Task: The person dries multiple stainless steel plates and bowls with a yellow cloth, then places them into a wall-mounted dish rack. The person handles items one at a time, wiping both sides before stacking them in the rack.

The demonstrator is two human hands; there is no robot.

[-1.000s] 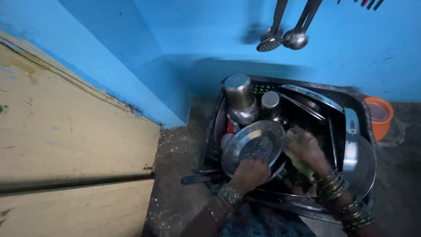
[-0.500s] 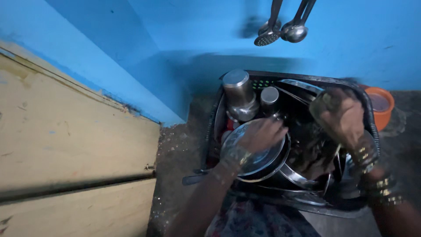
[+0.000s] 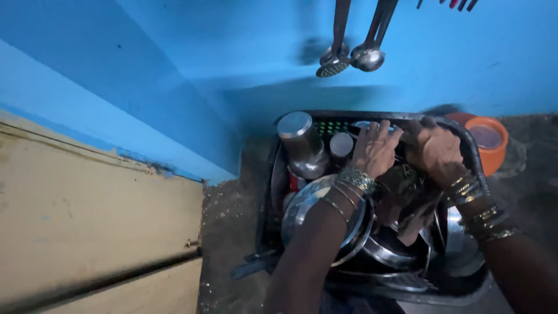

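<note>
Both hands are deep in the black dish basket (image 3: 465,145), reaching toward its far rim by the blue wall (image 3: 174,75). The left hand (image 3: 376,150) lies with fingers spread fairly wide over a steel piece at the back of the basket, just to the right of the small steel cup (image 3: 341,143); whether it actually grips that piece I cannot tell. The right hand (image 3: 435,150) sits just beside it, fingers curled narrow over something dark near the far rim (what it holds is hidden under the knuckles). The left forearm crosses above the round steel plate (image 3: 308,200), which leans in the near-left part of the basket, its face tilted up. The tall steel tumbler (image 3: 299,142) stands in the basket's far-left corner, nearer the left hand. Outside the basket's right rim sits an orange container (image 3: 491,139); two ladles (image 3: 351,57) hang above its far rim.
</note>
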